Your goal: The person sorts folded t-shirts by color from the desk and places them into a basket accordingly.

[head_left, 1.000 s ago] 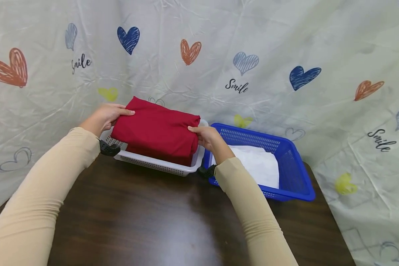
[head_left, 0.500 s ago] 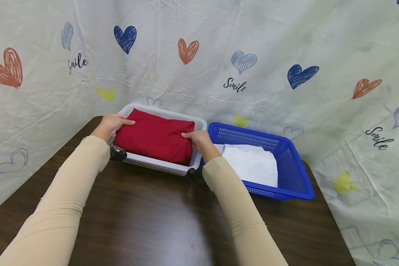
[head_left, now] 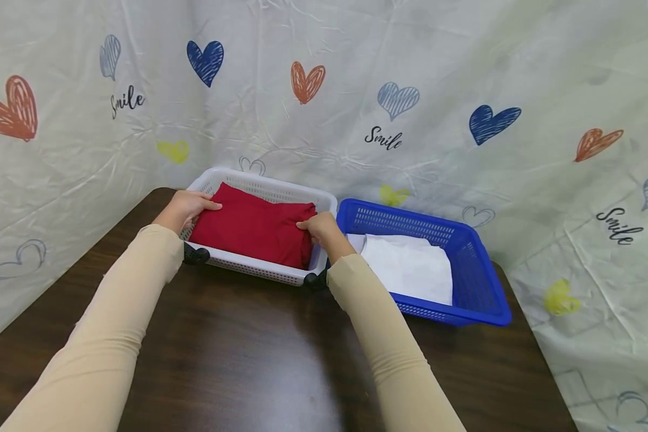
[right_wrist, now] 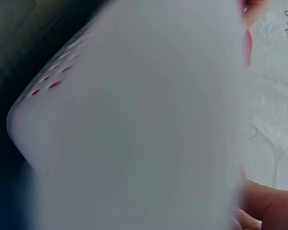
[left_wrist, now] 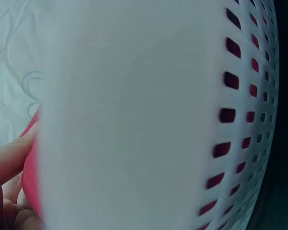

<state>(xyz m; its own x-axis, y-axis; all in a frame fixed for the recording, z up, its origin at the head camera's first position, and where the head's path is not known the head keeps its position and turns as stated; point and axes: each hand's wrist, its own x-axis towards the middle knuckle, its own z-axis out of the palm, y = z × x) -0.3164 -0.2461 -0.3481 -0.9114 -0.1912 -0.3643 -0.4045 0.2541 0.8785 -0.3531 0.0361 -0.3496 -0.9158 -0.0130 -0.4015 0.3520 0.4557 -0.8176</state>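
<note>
A folded red cloth (head_left: pixel 254 225) lies inside the white plastic basket (head_left: pixel 264 271) in the head view. My left hand (head_left: pixel 186 209) grips the cloth's left edge, thumb on top and fingers underneath. At the opposite side my right hand (head_left: pixel 324 231) pinches the right edge near a small crease. In the left wrist view the basket wall (left_wrist: pixel 129 115) fills most of the picture, with part of my left hand (left_wrist: pixel 12 177) on the red fabric at its side. The right wrist view is also largely blocked by the basket wall (right_wrist: pixel 144 120); fingertips of my right hand (right_wrist: pixel 269 206) show at the lower corner.
Right of the white basket stands a blue plastic basket (head_left: pixel 477 282) holding folded white cloth (head_left: pixel 410 267). Both rest on a dark brown table (head_left: pixel 237 354). A pale curtain (head_left: pixel 324 138) printed with hearts hangs close behind them.
Both hands have lowered the red cloth from above the white basket's rim into it. Since half a second ago it has settled slightly lower, still held at both sides.
</note>
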